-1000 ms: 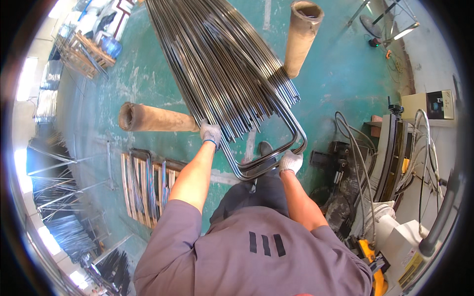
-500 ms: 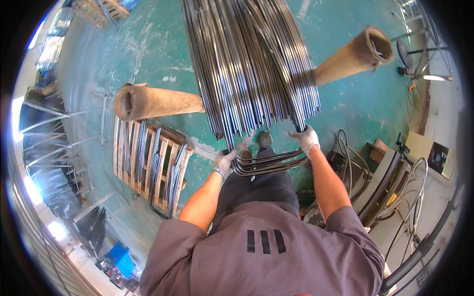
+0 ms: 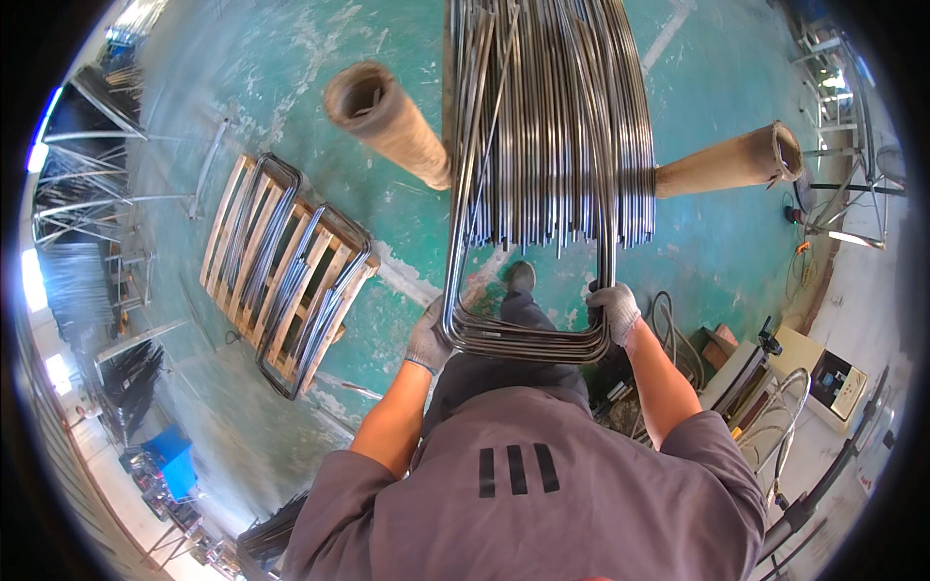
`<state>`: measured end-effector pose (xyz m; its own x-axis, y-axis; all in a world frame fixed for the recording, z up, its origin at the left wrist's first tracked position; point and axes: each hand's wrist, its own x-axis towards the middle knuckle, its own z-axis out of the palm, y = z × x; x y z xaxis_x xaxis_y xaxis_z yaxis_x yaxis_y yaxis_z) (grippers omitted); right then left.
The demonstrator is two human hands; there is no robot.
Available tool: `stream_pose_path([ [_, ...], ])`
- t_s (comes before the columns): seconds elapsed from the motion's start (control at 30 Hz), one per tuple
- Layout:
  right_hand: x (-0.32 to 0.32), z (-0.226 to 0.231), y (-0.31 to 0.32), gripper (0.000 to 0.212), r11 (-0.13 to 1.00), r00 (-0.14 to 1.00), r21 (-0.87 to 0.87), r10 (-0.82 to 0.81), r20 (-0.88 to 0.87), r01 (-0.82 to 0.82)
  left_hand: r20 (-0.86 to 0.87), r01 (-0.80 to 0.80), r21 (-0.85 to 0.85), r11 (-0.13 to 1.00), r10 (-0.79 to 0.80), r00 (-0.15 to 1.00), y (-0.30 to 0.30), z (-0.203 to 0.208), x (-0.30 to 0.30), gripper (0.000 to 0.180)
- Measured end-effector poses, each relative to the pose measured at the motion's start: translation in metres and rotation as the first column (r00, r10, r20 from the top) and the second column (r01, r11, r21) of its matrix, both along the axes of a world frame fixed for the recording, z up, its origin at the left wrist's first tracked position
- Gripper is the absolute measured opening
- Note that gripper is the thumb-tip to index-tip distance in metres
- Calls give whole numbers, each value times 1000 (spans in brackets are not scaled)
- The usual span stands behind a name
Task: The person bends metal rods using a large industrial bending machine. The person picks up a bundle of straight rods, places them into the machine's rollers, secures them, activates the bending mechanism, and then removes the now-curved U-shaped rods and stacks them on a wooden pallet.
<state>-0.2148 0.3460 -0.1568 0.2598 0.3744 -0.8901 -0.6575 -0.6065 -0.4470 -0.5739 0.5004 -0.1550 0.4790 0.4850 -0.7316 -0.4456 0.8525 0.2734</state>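
Note:
Several bent metal tubes (image 3: 528, 343), nested into one U-shaped bundle, are held in front of my body. The bend lies near my waist, and the two long legs reach away from me. My left hand (image 3: 429, 339), in a grey-white knitted glove, is closed around the left corner of the bundle. On the right leg, just above its corner, my gloved right hand (image 3: 616, 308) is closed too; both sets of fingers are partly hidden. Under and beyond the legs lies a wide stack of metal tubes (image 3: 552, 174), its near ends uneven.
Brown cardboard tubes stick out beside the stack, one on the left (image 3: 402, 131) and one on the right (image 3: 722, 174). A wooden pallet (image 3: 320, 329) at left carries more bent tubes. Hoses (image 3: 668, 320) and a beige control box (image 3: 823, 373) are at right. My shoe (image 3: 521, 277) rests on the green floor.
The bundle's legs now show apart from the stack, higher and larger in view. My right hand appears lower and slightly right. The stack and pallet have shifted in the picture as the view turned.

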Motion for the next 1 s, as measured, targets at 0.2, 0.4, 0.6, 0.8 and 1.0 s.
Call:
stream_pose_path([
  [0.2, -69, 36, 8, 10, 996, 992, -3, -92, -86, 92, -920, 922, 386, 44, 97, 380, -55, 4, -33, 41],
  [0.4, -98, 37, -15, 12, 998, 998, -37, -48, -37, 47, -949, 972, 234, 10, 220, 226, -77, 1, -63, 43],
  [0.6, -107, 23, -41, 11, 995, 984, -35, -95, -149, 91, -949, 987, 134, -91, 275, 154, -95, 2, -83, 44],
  [0.8, -111, 60, -30, 9, 996, 985, -61, -67, -160, 58, 127, -161, 234, 959, 134, 983, -126, 2, -74, 44],
  [1.0, -108, 52, -37, 6, 997, 978, -46, -71, -194, 63, 124, -170, 331, 928, 136, 983, -164, 16, -31, 49],
])
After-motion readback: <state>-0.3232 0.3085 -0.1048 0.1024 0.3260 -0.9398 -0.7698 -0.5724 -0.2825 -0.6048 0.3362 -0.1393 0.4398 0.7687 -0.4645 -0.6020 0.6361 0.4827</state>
